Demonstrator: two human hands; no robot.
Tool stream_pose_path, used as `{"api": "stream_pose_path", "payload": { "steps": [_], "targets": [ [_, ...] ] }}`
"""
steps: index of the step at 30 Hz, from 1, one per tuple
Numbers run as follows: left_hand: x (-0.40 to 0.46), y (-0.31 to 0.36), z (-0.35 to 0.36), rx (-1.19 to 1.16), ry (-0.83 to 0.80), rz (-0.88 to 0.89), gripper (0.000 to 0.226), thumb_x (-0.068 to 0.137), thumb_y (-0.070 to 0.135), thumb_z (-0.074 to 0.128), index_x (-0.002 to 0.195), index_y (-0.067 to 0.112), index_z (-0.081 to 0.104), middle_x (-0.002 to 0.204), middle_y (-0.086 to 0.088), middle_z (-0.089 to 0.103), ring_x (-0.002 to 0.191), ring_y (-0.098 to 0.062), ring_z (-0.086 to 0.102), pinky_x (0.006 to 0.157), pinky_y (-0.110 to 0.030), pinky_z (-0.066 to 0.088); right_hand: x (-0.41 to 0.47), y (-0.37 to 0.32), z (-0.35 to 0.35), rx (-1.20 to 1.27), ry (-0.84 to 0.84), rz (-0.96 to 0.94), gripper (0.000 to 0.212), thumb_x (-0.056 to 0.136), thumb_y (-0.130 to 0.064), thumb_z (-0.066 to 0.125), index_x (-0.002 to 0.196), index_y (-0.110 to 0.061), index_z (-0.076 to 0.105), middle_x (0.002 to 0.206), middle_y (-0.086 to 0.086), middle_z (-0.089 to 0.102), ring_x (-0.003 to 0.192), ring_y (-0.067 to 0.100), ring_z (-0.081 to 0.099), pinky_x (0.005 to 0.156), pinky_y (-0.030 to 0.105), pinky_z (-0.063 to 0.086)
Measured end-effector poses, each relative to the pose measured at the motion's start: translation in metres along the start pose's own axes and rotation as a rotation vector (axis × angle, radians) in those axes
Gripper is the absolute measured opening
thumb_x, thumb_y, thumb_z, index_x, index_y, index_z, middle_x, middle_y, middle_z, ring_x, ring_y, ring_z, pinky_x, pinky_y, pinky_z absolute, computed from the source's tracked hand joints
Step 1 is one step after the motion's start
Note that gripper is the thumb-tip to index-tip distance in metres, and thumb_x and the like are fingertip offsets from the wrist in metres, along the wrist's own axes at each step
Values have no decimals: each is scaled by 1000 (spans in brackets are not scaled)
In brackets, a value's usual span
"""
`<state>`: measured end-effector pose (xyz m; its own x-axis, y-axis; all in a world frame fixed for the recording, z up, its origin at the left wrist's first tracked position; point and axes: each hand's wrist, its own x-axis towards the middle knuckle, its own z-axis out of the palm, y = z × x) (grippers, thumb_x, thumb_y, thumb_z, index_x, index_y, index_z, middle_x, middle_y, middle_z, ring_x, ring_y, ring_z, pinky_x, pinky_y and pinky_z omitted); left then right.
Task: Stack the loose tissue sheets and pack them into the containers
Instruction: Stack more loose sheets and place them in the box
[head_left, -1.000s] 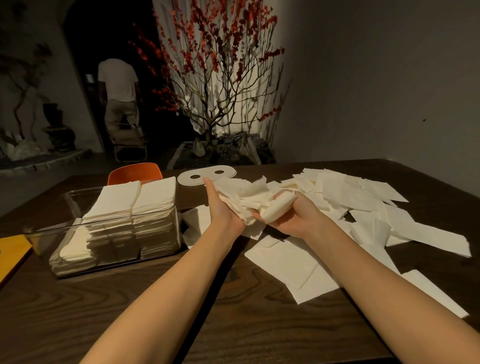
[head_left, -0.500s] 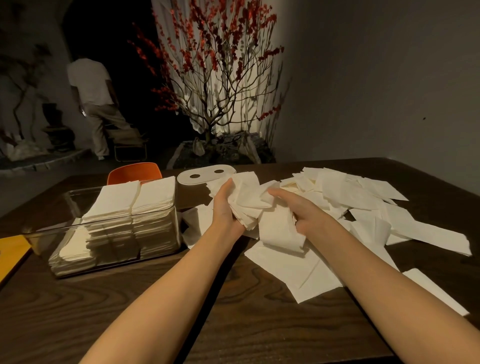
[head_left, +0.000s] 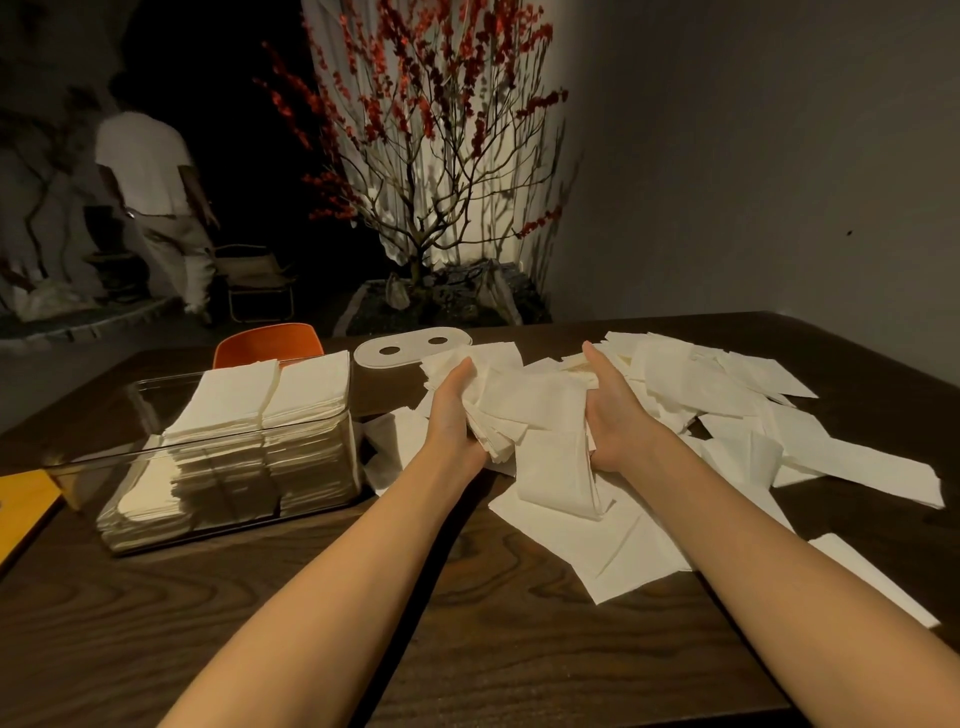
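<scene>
A bundle of white tissue sheets (head_left: 524, 410) sits between my two hands just above the table. My left hand (head_left: 453, 415) grips its left edge, fingers curled round the sheets. My right hand (head_left: 613, 410) presses flat against its right side, fingers straight. One sheet hangs down from the bundle. Loose tissue sheets (head_left: 727, 415) lie scattered over the right half of the table. A clear plastic container (head_left: 93, 467) at the left holds two tall piles of stacked tissues (head_left: 260, 400).
A white lid with two holes (head_left: 410, 349) lies behind the bundle. An orange chair back (head_left: 267, 343) stands beyond the container, a yellow sheet (head_left: 23, 499) at the left edge. A person (head_left: 150, 208) walks in the background beside a red-blossomed tree (head_left: 431, 156).
My right hand has moved from on top of the sheets to the bundle's right side, squaring it against my left hand. The person in the background has walked further.
</scene>
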<state>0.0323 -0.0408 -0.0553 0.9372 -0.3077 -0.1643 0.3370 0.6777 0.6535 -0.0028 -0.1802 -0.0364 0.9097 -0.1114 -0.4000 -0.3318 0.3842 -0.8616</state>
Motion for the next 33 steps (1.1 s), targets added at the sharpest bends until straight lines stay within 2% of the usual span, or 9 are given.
{"api": "stream_pose_path", "payload": {
  "steps": [3, 6, 10, 14, 21, 25, 27, 29, 33],
  "targets": [
    [0, 0, 0, 6, -4, -7, 24, 94, 37, 55, 113, 23, 53, 112, -10, 62, 101, -27, 61, 89, -41, 48, -7, -1, 1, -118, 12, 7, 26, 89, -40, 64, 105, -21, 56, 98, 7, 67, 91, 24, 63, 72, 37, 52],
    [1, -1, 0, 17, -7, 4, 33, 94, 39, 54, 122, 22, 51, 105, -9, 62, 92, -24, 61, 70, -38, 51, -4, 2, 3, -269, 110, -21, 45, 85, -21, 71, 125, -18, 50, 106, 9, 63, 95, 26, 62, 81, 39, 54],
    [0, -1, 0, -29, -48, 5, 33, 97, 42, 49, 124, 22, 51, 109, -10, 62, 95, -27, 61, 75, -40, 51, -3, 1, 4, -328, 139, -92, 49, 89, -22, 67, 131, -17, 43, 105, 4, 59, 90, 23, 59, 71, 37, 54],
    [-3, 2, -3, -49, -120, -94, 30, 94, 41, 53, 112, 18, 57, 115, -16, 64, 106, -34, 60, 89, -47, 48, -4, -1, -1, -453, 101, -149, 16, 93, -24, 62, 105, -21, 51, 90, 0, 61, 83, 20, 61, 76, 37, 54],
    [-4, 5, -4, 20, -148, -167, 45, 76, 37, 67, 115, 17, 58, 113, -16, 65, 101, -33, 62, 84, -43, 50, -17, -6, -3, -482, -1, -131, 9, 94, -25, 60, 89, -26, 52, 93, 0, 64, 86, 19, 62, 78, 33, 53],
    [-5, 5, -4, -2, -156, -151, 44, 74, 38, 66, 112, 17, 59, 106, -16, 66, 97, -31, 62, 84, -44, 50, -21, -6, -3, -525, -9, -125, 9, 94, -31, 59, 90, -27, 53, 88, -2, 62, 80, 16, 61, 65, 26, 51],
    [-6, 5, -2, -13, -134, -130, 38, 81, 38, 62, 112, 17, 58, 107, -15, 65, 99, -31, 61, 89, -47, 47, -20, -6, -4, -582, 39, -127, 19, 92, -38, 61, 99, -25, 48, 88, -5, 59, 80, 15, 59, 62, 25, 49],
    [-9, 4, 2, -19, -85, -108, 27, 89, 38, 57, 106, 17, 58, 102, -15, 64, 93, -31, 61, 80, -46, 50, -19, -5, -2, -630, 83, -134, 32, 89, -43, 63, 108, -27, 44, 89, -6, 57, 76, 14, 57, 57, 23, 46],
    [-7, 2, 0, -58, 18, -86, 27, 92, 42, 56, 102, 16, 58, 102, -15, 64, 92, -32, 61, 73, -47, 49, -13, -1, 1, -789, 185, -197, 67, 86, -47, 65, 141, -21, 36, 131, 3, 51, 89, 14, 49, 61, 24, 43]
  ]
}}
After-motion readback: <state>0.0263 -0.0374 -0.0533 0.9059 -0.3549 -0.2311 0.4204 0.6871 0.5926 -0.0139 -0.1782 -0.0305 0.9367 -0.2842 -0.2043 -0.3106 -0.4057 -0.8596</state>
